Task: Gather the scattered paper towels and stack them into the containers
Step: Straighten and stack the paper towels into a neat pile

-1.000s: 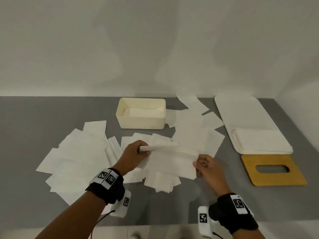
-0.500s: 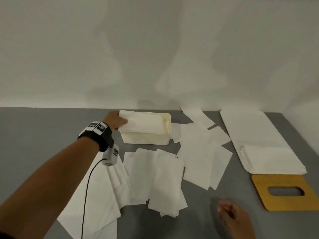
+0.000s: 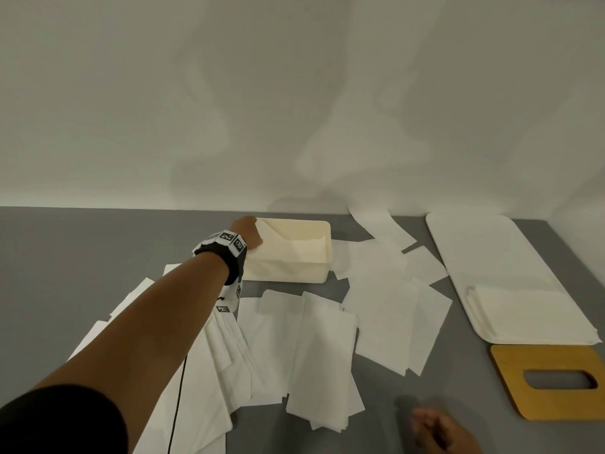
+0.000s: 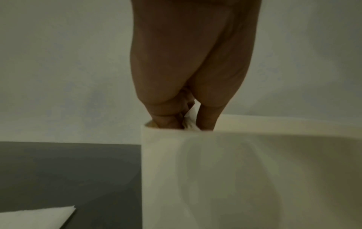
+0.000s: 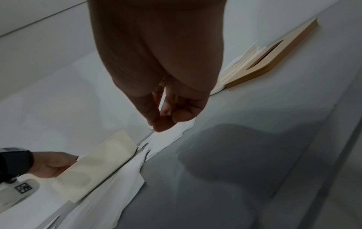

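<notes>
Tucking paper towel (image 3: 288, 244) into cream container (image 3: 288, 273) centre frame | gripped by left hand (image 3: 250, 232) for seating | right hand (image 3: 438, 430) loosely curled, idle, lower right

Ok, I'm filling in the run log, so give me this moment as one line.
left hand: lowering paper towel into box | right hand: idle, empty | loose towels: on table

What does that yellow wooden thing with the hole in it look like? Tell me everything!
The wooden lid is a flat, yellow-brown board with rounded corners and one long rounded slot cut through its middle. It lies flat on the grey table, at the near right, just in front of the white tray. No hand touches it, and no paper towel lies on it.
</notes>
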{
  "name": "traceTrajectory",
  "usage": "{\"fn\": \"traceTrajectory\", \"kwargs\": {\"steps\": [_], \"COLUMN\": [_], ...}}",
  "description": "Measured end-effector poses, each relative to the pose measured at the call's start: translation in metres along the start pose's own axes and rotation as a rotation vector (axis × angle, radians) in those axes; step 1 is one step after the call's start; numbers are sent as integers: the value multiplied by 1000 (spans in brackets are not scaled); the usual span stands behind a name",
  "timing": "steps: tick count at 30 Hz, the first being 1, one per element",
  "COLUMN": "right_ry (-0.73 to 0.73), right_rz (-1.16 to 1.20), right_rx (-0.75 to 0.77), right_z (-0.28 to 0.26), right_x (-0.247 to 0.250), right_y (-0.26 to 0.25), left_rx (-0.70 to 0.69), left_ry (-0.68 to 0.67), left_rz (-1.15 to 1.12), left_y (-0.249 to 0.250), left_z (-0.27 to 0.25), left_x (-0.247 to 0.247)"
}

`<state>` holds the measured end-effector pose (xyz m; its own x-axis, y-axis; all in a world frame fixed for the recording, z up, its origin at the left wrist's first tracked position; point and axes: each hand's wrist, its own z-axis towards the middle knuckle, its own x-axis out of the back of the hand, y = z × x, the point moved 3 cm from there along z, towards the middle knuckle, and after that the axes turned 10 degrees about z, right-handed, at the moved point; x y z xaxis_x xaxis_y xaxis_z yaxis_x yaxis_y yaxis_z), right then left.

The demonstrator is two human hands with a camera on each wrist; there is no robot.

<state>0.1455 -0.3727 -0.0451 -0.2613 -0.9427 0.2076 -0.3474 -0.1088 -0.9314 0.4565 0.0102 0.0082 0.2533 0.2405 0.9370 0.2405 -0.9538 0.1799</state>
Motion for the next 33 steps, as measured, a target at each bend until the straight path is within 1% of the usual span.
{"fn": "traceTrajectory", "kwargs": {"steps": [2,4,6,8,9,11,12,14,16,19,21,22,25,28,31,33], "right_ry": [-63,-111,-110,-59,-38,-53,-77,-192,-361,-603,-689,-716,-760,-736,-675,-674], "right_rz": [48,112,67,-8,-33,-84,-109,-202,-332,-497,-542,-556,-623,-815,-917,-904], "right_rx": [-54,-105,-79,-20,-2,13,5,-24,-35,43,114,138,110,98,91,78], "right_z": [0,1,-1,-4,-7,-9,-9,-9,-12,-18,-26,-31,-39,-41,-45,-46], "right_x": [-2,-3,-5,-7,-8,-11,-15,-31,-57,-113,-158,-181,-246,-296,-320,-326], "right_y": [-4,-7,-9,-8,-7,-9,-12,-17,-24,-41,-55,-60,-62,-53,-51,-52], "left_rx": [-9,-14,-24,-42,-49,-52,-38,17,93,222,294,323,384,408,411,408], "left_ry": [22,29,18,49,80,135,144,127,68,-45,-100,-108,-88,-80,-61,-54], "left_rz": [44,38,12,-30,-65,-158,-221,-331,-373,-427,-450,-467,-488,-504,-521,-539], "left_y": [4,7,8,3,-3,-23,-38,-73,-110,-155,-175,-184,-204,-218,-230,-233], "left_z": [-2,-6,-16,-31,-42,-68,-85,-122,-162,-219,-247,-257,-282,-300,-312,-315], "left_x": [-7,-8,1,19,30,45,48,42,21,-25,-54,-66,-90,-102,-109,-111]}}
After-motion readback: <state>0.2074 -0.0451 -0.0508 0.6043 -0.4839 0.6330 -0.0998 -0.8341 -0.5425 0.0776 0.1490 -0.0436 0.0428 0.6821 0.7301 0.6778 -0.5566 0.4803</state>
